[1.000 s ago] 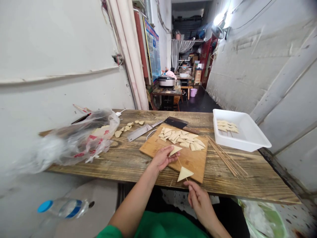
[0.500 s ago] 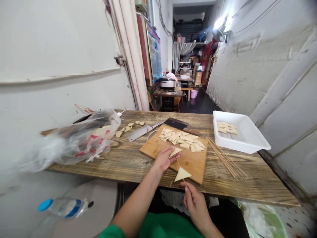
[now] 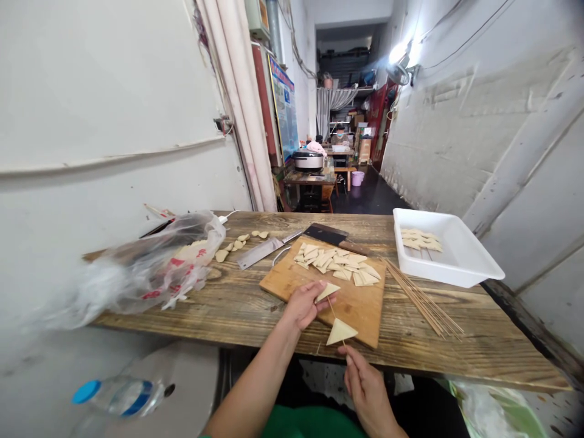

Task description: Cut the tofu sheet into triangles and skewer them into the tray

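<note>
My left hand (image 3: 303, 304) pinches a pale triangular tofu piece (image 3: 327, 291) at the near edge of the wooden cutting board (image 3: 292, 277). A thin bamboo skewer (image 3: 334, 316) runs from that piece down to my right hand (image 3: 365, 380), whose fingers are closed on its lower end. A second triangle (image 3: 340, 332) is threaded on the skewer between my hands. A heap of cut triangles (image 3: 335, 261) lies at the far side of the board.
A bundle of bare skewers (image 3: 422, 298) lies right of the board. A white tray (image 3: 469, 261) holds several triangles. Two cleavers (image 3: 262, 250) (image 3: 331, 234) lie behind the board. A plastic bag (image 3: 150, 261) is at left, a water bottle (image 3: 116, 395) below. A person sits far down the corridor.
Both hands and the skewer sit slightly lower in view as the camera tilted up. The grips stay the same.
</note>
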The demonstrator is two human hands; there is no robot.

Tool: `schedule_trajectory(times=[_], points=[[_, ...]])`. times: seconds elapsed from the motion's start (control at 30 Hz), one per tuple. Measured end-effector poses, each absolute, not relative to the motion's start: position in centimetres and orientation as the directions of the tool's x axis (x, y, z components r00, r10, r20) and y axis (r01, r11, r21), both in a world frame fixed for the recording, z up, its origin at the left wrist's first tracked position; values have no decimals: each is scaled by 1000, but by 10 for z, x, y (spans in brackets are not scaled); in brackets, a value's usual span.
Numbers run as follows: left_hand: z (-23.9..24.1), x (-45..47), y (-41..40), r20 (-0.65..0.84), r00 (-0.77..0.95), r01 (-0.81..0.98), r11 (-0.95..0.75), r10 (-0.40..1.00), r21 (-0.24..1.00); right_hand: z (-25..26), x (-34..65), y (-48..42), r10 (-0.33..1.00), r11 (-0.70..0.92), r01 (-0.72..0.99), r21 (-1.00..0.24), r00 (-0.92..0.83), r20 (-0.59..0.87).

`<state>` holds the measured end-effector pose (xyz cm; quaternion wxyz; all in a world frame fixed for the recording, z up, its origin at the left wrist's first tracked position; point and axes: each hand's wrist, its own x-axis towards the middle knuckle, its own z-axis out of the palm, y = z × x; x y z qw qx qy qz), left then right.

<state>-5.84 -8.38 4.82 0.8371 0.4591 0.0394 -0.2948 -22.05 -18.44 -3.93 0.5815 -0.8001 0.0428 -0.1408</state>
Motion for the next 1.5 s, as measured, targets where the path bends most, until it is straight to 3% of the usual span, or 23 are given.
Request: schedule_trajectory(times=[0.87,1.27,1.33,1.43,1.5], points=[[56,-77,-91,-302,799,530,375,-520,760,-27,-220,-193,-214,-486,213,-848,911,351],[40,-95,-108,-342,756,563,287,-558,775,-20,-216,-201,-260,-457,150,-877,920,293],[33,-87,-111,-275,816,453,267,-509,851,-21,-218,-207,-301,-455,132,-881,908,292],[28,-66,-120,5,932,14,48,-363,999,-22,-222,-223,-409,-436,76,-897,871,272],[30,-52,-129,260,886,-353,-196,-383,915,-24,-227,-235,-486,-399,27,-916,842,236]])
